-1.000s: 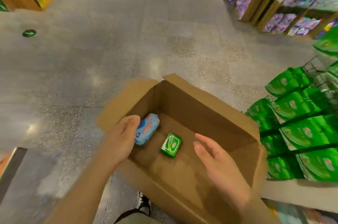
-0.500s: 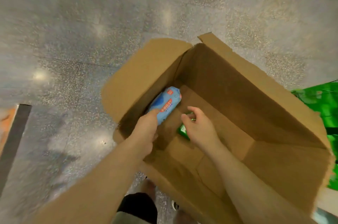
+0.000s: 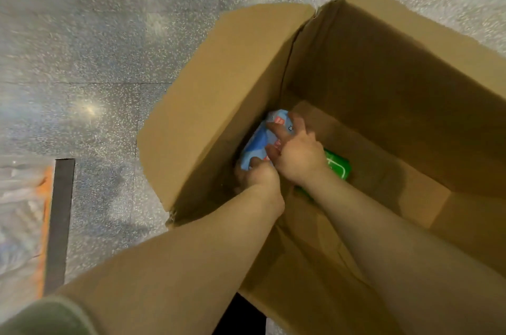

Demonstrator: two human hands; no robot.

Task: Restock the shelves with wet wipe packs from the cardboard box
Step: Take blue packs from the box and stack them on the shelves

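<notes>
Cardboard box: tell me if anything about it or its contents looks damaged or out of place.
The cardboard box has a ragged, torn edge on its far flap. Inside, both hands grip the blue pack, left hand below and right hand on top. The green pack lies flat on the bottom. Nothing looks spilled.

Two bare forearms run down from the near edge, uncovered from above the elbow to the wrist; the left hand and the right hand wear no gloves, rings or watch. A short olive-green sleeve covers the left upper arm at the bottom corner; its hem looks soft and blurred.
</notes>
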